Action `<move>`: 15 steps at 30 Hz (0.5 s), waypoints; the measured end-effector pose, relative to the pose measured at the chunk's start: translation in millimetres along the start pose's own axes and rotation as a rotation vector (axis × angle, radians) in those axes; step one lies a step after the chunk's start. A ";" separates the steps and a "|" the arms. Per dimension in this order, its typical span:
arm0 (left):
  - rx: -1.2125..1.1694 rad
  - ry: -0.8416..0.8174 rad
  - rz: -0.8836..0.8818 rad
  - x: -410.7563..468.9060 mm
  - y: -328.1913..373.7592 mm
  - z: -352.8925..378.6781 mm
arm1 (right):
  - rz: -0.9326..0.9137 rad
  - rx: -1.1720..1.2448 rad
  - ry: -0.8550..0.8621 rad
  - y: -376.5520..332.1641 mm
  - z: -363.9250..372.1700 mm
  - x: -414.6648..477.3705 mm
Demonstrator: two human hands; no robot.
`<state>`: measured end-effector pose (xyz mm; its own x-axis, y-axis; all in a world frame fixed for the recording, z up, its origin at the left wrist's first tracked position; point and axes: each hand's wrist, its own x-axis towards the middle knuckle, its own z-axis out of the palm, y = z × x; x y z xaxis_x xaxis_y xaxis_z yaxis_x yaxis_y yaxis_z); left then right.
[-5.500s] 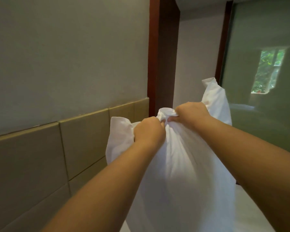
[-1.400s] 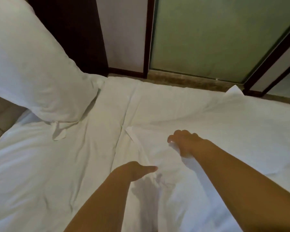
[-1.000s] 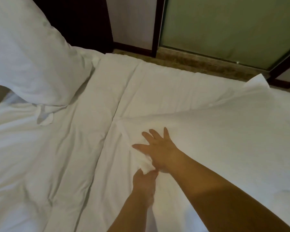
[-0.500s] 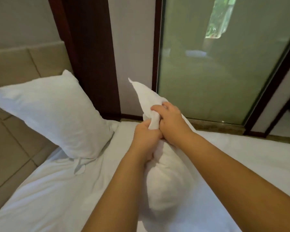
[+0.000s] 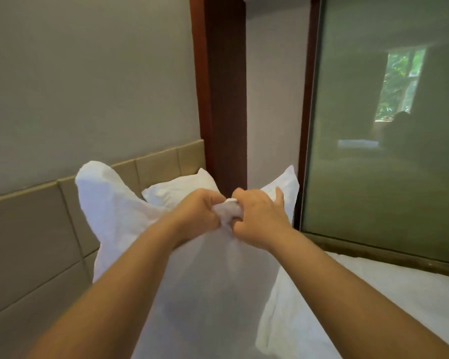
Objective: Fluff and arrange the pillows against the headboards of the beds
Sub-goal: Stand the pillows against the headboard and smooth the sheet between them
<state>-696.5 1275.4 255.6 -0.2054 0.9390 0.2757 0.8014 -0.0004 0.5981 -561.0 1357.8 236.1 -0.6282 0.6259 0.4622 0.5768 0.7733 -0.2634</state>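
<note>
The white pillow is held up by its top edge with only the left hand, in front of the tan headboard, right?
Not only the left: the head view shows the left hand and the right hand both gripping the top edge of the white pillow, in front of the tan headboard.

A plain grey wall (image 5: 88, 73) is seen across the upper left of the frame. A dark red-brown wooden post (image 5: 218, 99) is set upright at top centre. The right side is filled by a greenish glass panel (image 5: 373, 190), in which a bright window (image 5: 399, 84) with foliage is shown; a brown ledge (image 5: 373, 252) is laid beneath it.
</note>
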 end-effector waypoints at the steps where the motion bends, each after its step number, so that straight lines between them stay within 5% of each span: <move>1: 0.124 -0.017 -0.037 -11.6 -25.9 0.8 | -0.021 -0.043 -0.077 -10.7 21.5 -0.5; 5: 0.397 -0.054 -0.192 -69.2 -122.3 14.0 | -0.067 -0.160 -0.363 -43.4 122.3 -16.2; 10: 0.401 0.196 -0.174 -101.8 -171.1 1.4 | -0.115 -0.181 -0.368 -81.3 172.7 -14.5; 15: 0.645 0.274 -0.251 -115.3 -193.7 -18.2 | -0.146 -0.276 -0.417 -95.3 172.5 1.9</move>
<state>-838.3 1160.9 121.6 -0.4905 0.7649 0.4176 0.8654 0.4839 0.1302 -707.3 1302.7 115.9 -0.8345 0.5442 0.0858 0.5486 0.8352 0.0378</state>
